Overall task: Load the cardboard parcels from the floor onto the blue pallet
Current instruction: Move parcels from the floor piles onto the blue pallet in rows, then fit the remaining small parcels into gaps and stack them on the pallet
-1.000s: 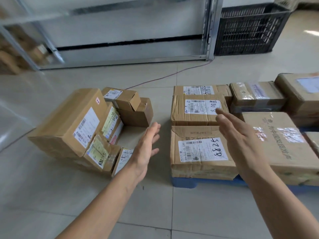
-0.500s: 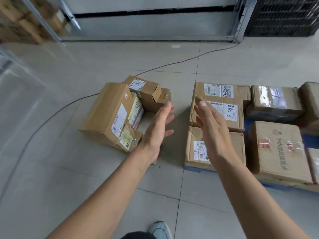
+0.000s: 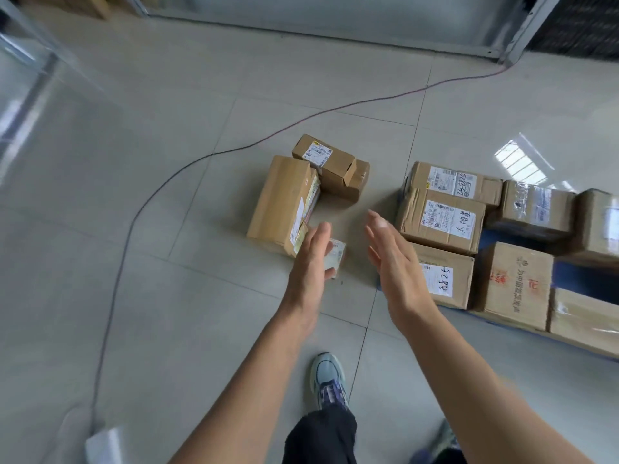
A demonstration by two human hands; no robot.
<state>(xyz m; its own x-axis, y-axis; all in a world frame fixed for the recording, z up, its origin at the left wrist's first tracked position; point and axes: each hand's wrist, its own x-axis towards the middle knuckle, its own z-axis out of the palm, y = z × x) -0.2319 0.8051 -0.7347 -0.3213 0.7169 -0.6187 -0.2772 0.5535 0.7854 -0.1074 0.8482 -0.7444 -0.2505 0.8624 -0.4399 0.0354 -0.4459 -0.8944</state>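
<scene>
A cluster of cardboard parcels lies on the tiled floor: a large flat box (image 3: 281,199) on its side, a smaller labelled box (image 3: 323,157) behind it, and a small parcel (image 3: 336,257) at the front. My left hand (image 3: 310,259) hovers with straight fingers just over that small parcel, partly hiding it. My right hand (image 3: 397,262) is held flat and empty, palm facing left, between the floor pile and the blue pallet (image 3: 569,276). Several labelled boxes, such as the one marked 5288 (image 3: 445,283), sit on the pallet at the right.
A thin cable (image 3: 160,192) runs across the floor from the back right round to the left. A metal rack leg (image 3: 517,41) and a dark crate stand at the far right. My shoe (image 3: 328,380) is on the tiles below my hands.
My view has risen and tilted down. Both hands have moved left and closer together, the right one off the pallet boxes and the left one over the small floor parcel.
</scene>
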